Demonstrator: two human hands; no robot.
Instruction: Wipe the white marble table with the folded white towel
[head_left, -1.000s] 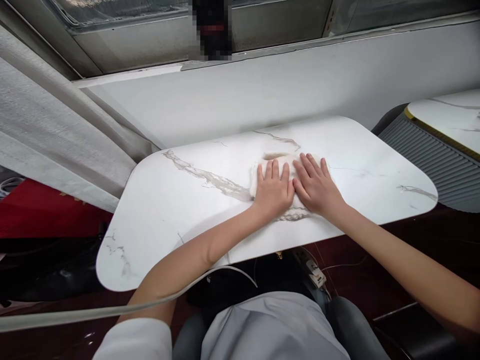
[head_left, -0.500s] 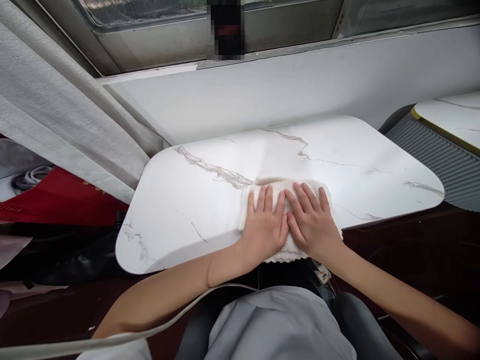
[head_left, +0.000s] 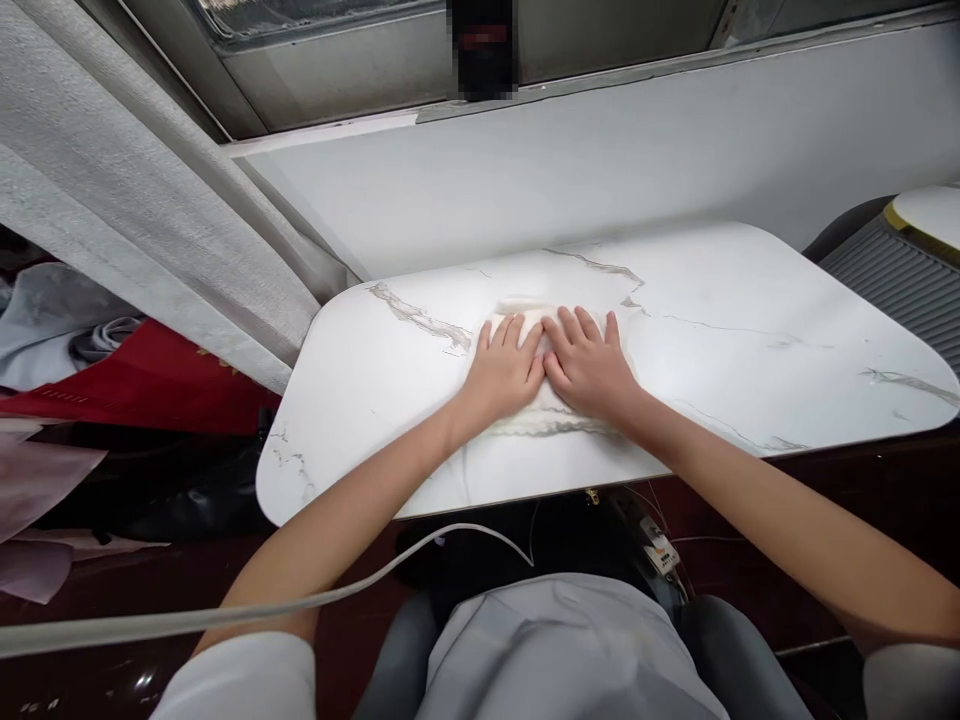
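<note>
A white cloth (head_left: 551,418) lies on the white marble-patterned table (head_left: 360,400), a little left of its middle. My left hand (head_left: 506,365) rests flat on the left part of the cloth, fingers spread and pointing away from me. On the right part lies my right hand (head_left: 589,360), palm down with its fingers apart. The two hands are side by side, with the thumbs close together. Most of the cloth's middle is hidden under them, and its wavy near edge shows below the wrists.
A light curtain (head_left: 150,170) hangs at the left, beside a red cloth (head_left: 142,385). A white wall panel (head_left: 562,175) runs behind the table. In front of my body passes a white cable (head_left: 360,585). A ribbed grey panel (head_left: 889,265) stands at the far right.
Both hands have slid the cloth forward across the table, away from my body. The table's near edge now shows between the cloth and me. The view has shifted slightly.
</note>
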